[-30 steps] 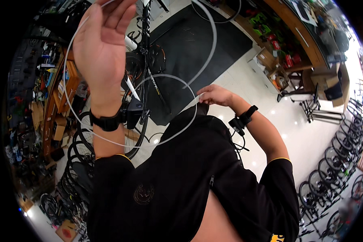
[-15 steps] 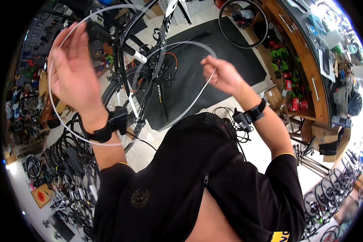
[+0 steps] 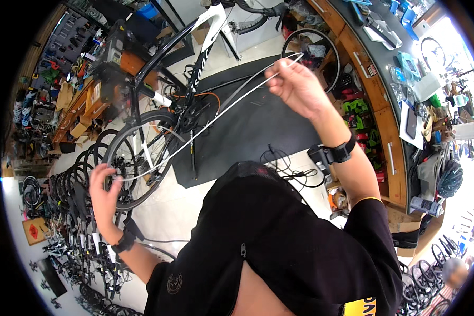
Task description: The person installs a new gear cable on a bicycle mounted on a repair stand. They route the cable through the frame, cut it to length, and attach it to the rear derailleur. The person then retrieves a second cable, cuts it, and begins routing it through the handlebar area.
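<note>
White cable (image 3: 221,114) in the pinch of the right hand (image 3: 301,92), its lower bend at the loosely spread left hand (image 3: 103,197).

Person in black short-sleeved shirt (image 3: 295,231), with 2 black wrist straps (image 3: 344,151).
The shirt has a front zipper (image 3: 243,250), partly opened at the neck; on the left chest is 1 round emblem (image 3: 174,283) in thin brownish outline, and on the right side 1 yellow patch (image 3: 355,308) with black marks. The right sleeve (image 3: 374,237) ends with a thin yellow border (image 3: 367,199). Each strap carries a dark box (image 3: 318,156).
</note>
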